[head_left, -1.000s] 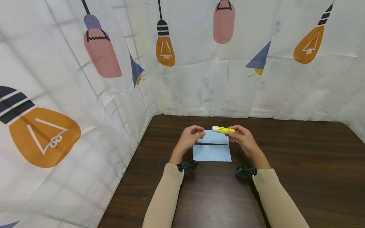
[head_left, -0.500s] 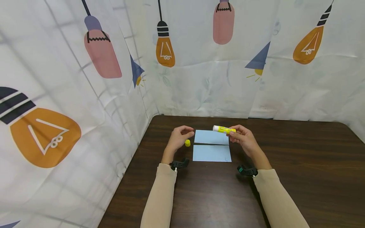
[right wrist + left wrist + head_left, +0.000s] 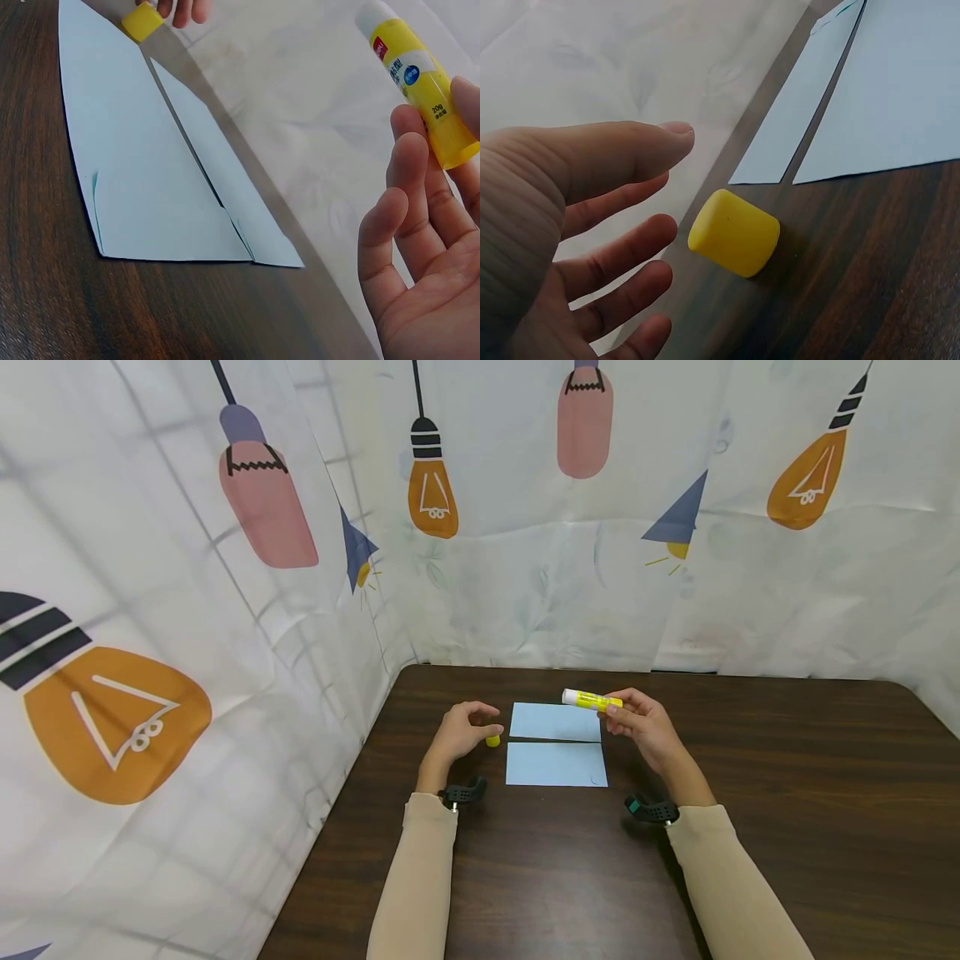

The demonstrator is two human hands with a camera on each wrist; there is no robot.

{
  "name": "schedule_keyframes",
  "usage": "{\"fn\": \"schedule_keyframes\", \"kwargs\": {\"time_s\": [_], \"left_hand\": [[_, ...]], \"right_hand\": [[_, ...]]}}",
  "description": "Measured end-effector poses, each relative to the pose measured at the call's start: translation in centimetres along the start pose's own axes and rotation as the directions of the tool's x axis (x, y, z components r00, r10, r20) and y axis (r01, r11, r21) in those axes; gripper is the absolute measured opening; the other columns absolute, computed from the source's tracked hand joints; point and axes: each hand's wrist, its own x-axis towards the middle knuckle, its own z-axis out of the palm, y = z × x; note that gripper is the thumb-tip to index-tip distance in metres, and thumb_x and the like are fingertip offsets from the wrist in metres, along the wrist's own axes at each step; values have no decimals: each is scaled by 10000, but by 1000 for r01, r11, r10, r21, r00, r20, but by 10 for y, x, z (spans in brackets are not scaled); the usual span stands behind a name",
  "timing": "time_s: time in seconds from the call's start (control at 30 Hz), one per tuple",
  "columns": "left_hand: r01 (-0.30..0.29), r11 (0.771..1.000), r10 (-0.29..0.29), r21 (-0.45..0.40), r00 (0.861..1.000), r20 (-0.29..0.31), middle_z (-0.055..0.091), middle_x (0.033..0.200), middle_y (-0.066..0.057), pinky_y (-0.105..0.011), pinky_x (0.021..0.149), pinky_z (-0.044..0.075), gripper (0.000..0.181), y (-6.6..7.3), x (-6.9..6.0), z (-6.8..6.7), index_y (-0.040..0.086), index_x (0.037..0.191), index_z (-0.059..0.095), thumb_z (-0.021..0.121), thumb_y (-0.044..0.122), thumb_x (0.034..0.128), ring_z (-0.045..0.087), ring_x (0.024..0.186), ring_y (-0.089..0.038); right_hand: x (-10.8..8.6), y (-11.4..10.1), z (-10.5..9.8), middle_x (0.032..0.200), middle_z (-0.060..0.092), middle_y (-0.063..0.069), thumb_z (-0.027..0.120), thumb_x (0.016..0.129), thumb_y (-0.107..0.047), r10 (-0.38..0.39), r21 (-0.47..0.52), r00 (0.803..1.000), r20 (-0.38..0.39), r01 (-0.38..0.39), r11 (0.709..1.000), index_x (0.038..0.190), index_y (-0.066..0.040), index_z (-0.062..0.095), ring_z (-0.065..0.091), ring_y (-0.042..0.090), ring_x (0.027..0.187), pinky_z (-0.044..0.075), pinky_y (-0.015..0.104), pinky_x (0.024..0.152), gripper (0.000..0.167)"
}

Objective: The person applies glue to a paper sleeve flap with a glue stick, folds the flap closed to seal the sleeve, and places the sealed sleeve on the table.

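My right hand [image 3: 643, 727] pinches a yellow glue stick [image 3: 592, 701] near its lower end, between thumb and fingers. The stick is uncapped, its white end tilted up and to the left above the far paper. Its yellow cap [image 3: 735, 234] lies on the table just left of the papers. Beside the cap hovers my left hand [image 3: 462, 733], thumb and fingers spread with a gap between them; in the left wrist view they do not touch the cap. Two light blue paper pieces, a near one [image 3: 557, 765] and a far one [image 3: 557, 722], lie flat with a narrow gap between them.
The dark wood table [image 3: 780, 793] ends at a back edge against a white curtain [image 3: 495, 585] printed with lamps. More curtain runs along the table's left side. Short pencil-like curved marks show at the papers' right corners.
My left hand has moved left and down from over the papers, and the yellow cap has come into view on the table. The right hand keeps holding the glue stick almost still.
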Motion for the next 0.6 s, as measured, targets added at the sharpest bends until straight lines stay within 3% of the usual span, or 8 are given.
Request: {"fn": "schedule_keyframes", "kwargs": {"time_s": [0.13,0.37,0.6], "left_hand": [[10,1000,-10,27,1000,8,684,1275,-77,-478,997,491,352,-2,-1,-1,130,1198,745,816,265,882,600,1150,-285],[24,999,-25,32,999,40,684,1145,-73,-333,777,475,339,-9,-2,-1,130,1171,753,832,259,867,558,926,-208],[28,999,-30,31,998,53,670,1050,-40,-295,712,470,329,-13,-2,-1,136,1151,756,843,250,855,559,834,-182]], "right_hand": [[0,0,0,944,770,15,633,1018,-116,8,-5,1000,-13,-8,1000,1076,-149,659,621,110,733,538,207,692,72],[0,-1,-1,951,768,-4,636,1019,-136,23,-21,1000,-21,-23,1000,1085,-150,655,626,112,754,540,206,707,70],[0,-1,-2,936,768,-7,631,1018,-109,9,2,1000,-14,-9,1000,1082,-147,660,613,107,732,536,203,691,80]]}}
